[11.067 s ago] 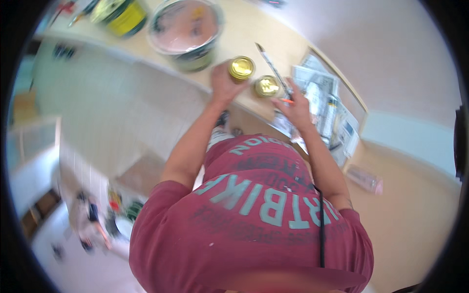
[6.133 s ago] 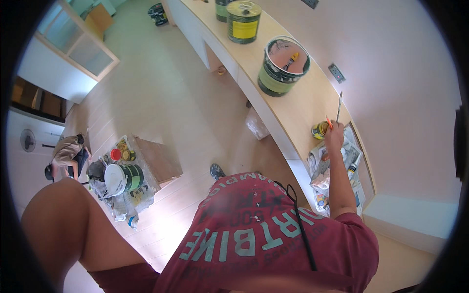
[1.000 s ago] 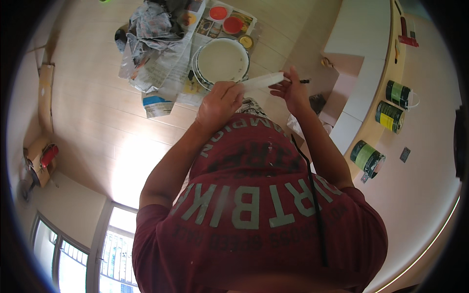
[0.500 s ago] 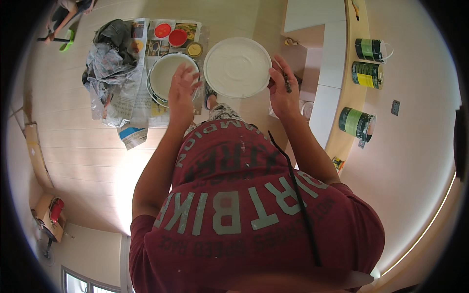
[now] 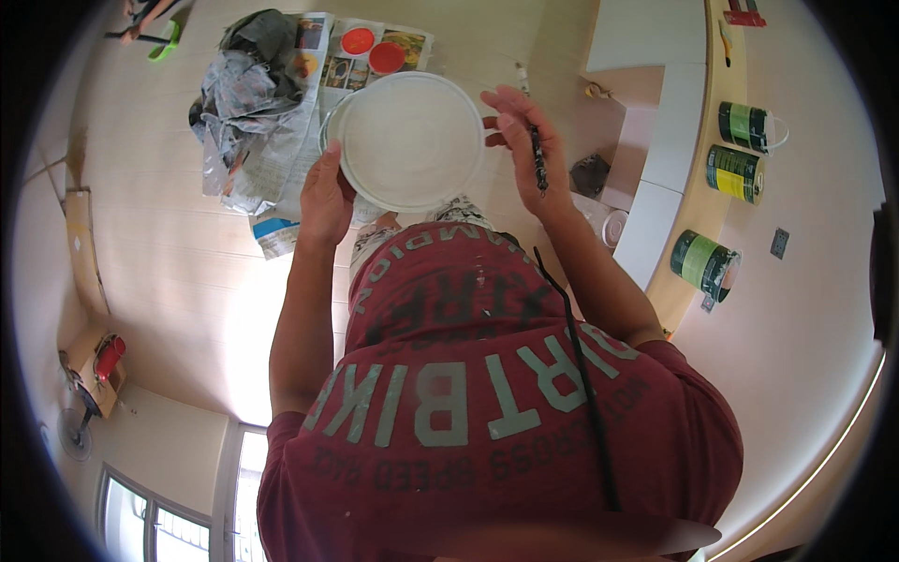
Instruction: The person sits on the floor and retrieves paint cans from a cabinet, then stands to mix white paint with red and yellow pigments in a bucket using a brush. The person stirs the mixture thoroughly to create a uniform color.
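A round white lid point(image 5: 412, 140) lies over most of a white bucket; only the bucket's wire handle and rim point(image 5: 327, 120) show at its left. My left hand point(image 5: 325, 199) grips the lid's lower left edge with the thumb on top. At the lid's right side is my right hand point(image 5: 529, 140), fingers curled close to the edge. It holds a slim black tool handle point(image 5: 538, 161) spotted with paint, tucked against the palm. Past the fingers a pale tip point(image 5: 523, 79) shows in line with the handle; I cannot tell if they are one tool.
Two red lids point(image 5: 386, 58) lie on newspaper point(image 5: 348, 71) beyond the bucket. Crumpled grey plastic sheeting point(image 5: 248, 89) heaps at the left. On the right, paint cans point(image 5: 704, 262) stand along a wooden ledge point(image 5: 698, 178) above white cabinets point(image 5: 674, 140). Another person's hand point(image 5: 131, 36) shows far left.
The white lid has moved left, from beside the bucket to over it. My left hand has come down to the lid's edge. My right hand stays near its right side with the tool.
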Action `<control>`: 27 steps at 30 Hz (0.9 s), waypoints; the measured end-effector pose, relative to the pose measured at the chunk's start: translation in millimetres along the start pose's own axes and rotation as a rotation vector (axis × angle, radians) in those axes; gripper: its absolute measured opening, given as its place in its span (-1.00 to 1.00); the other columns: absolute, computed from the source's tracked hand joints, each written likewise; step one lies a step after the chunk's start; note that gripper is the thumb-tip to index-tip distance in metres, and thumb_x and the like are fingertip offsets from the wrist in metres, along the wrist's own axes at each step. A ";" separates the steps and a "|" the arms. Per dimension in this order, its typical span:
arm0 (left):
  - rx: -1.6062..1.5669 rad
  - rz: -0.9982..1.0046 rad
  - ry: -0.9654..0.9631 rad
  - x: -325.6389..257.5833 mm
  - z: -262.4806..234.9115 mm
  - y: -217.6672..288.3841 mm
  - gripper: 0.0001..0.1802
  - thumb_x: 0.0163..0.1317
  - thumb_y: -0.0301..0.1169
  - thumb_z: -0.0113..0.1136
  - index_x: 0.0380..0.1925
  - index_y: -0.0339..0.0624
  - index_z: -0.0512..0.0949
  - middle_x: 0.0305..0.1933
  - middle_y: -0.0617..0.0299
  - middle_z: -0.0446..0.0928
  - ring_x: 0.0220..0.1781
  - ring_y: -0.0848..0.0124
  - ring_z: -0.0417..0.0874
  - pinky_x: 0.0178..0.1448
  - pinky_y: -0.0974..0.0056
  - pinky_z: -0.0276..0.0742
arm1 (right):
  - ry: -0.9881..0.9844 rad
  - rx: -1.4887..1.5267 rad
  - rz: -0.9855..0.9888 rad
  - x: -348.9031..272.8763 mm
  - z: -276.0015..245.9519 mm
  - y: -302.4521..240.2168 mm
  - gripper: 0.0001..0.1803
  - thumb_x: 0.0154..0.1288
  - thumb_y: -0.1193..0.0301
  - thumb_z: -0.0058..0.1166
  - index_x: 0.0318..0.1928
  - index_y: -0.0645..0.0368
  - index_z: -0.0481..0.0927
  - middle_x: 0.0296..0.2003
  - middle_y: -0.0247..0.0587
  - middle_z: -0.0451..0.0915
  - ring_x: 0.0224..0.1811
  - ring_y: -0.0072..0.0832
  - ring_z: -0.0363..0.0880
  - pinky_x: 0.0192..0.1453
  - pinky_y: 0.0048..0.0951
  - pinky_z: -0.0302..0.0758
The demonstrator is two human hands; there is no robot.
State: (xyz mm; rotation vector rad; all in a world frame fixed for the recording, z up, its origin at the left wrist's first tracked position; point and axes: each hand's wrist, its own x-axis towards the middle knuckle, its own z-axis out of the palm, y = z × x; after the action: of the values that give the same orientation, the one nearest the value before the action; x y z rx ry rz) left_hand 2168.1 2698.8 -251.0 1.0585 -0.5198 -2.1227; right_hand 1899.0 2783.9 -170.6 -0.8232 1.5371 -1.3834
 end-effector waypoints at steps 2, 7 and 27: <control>0.017 0.056 0.030 -3.8 -25.6 6.8 -0.44 0.74 -0.08 -0.12 0.34 -0.36 0.52 0.33 0.06 0.63 0.35 0.31 0.65 0.45 0.20 0.55 | -0.007 -0.057 -0.029 9.0 -2.7 1.0 -0.56 0.72 0.32 0.00 0.42 0.29 0.45 0.22 -0.04 0.67 0.08 -0.42 0.72 0.13 -0.39 0.64; 0.139 0.290 0.376 -14.2 -89.0 32.8 -0.40 0.75 -0.09 -0.24 0.46 -0.37 0.39 0.48 0.02 0.48 0.50 0.22 0.51 0.57 0.12 0.45 | -0.004 0.010 0.059 27.4 -24.5 5.7 -0.37 0.79 -0.02 -0.28 0.42 0.27 0.46 0.14 0.00 0.69 -0.05 -0.44 0.73 -0.04 -0.42 0.63; -0.166 0.413 0.762 -20.2 -87.8 53.2 -0.24 0.67 0.12 -0.14 0.55 -0.28 0.29 0.56 0.02 0.38 0.58 0.06 0.42 0.61 -0.08 0.41 | -0.070 -0.125 0.007 104.9 -27.0 10.3 -0.80 0.56 0.42 0.24 0.01 0.32 0.65 -0.27 -0.22 0.72 -0.26 -0.56 0.69 -0.13 -0.50 0.64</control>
State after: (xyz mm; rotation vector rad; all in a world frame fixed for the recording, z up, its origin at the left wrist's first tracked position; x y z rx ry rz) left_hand 2269.4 2673.9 -259.1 1.4064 -0.1601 -1.2509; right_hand 1834.2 2701.4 -199.8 -0.9316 1.5832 -1.2499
